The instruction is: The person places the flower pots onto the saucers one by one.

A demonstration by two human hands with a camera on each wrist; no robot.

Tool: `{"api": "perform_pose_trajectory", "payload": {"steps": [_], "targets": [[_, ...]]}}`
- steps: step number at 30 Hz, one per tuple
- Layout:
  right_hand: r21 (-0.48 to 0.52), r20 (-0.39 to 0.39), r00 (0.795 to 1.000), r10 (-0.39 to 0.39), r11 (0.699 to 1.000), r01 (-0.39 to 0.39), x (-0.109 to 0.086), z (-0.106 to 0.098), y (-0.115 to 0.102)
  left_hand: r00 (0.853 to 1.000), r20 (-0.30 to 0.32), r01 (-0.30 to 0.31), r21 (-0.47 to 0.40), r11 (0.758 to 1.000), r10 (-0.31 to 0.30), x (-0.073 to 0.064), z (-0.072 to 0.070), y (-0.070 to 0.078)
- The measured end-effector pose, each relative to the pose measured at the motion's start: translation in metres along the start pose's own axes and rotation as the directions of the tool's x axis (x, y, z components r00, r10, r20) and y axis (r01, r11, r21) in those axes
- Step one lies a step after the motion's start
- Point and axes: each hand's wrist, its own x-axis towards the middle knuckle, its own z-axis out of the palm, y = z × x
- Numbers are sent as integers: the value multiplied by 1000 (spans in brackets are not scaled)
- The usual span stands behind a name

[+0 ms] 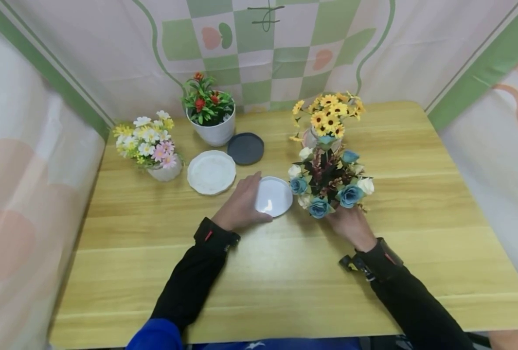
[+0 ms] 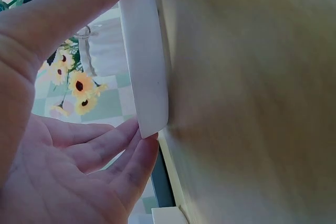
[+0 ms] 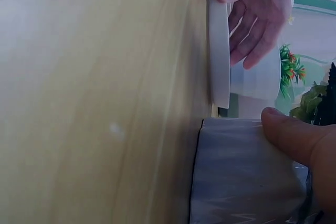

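My left hand [image 1: 240,203] holds a small white saucer [image 1: 274,196] by its rim, thumb on the near side and fingers on the far side. In the left wrist view the saucer [image 2: 144,61] is edge-on, close to the wooden tabletop. To its right, my right hand [image 1: 349,224] grips a pot of blue and white artificial roses [image 1: 324,182]. The blooms hide that pot from above. The right wrist view shows the pale pot [image 3: 244,171] at the table surface with my thumb [image 3: 286,132] against its side, beside the saucer.
Behind the roses stands a pot of yellow daisies [image 1: 329,116]. A white scalloped plate [image 1: 211,172] and a dark round saucer [image 1: 245,148] lie left of centre. Further back is a red-flowered plant in a white pot [image 1: 215,129]; pink and white daisies [image 1: 151,141] stand far left.
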Motion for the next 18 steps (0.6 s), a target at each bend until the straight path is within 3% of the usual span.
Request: {"api": "perform_pose_trajectory", "payload": {"steps": [8,11,18], "targets": [[13,33,999,25,1000,-25,6,-2,-1,1000,6,-4,-9,1000,4,1,0,0],[-9,39,999,-2,1000,3,7,-3,-2,1000,8,-6,-9,1000,6,1,0,1],[65,56,996,63,996,-67,13,-4,-2,1000,6,-17,-5,1000,17,1,0,0]]}}
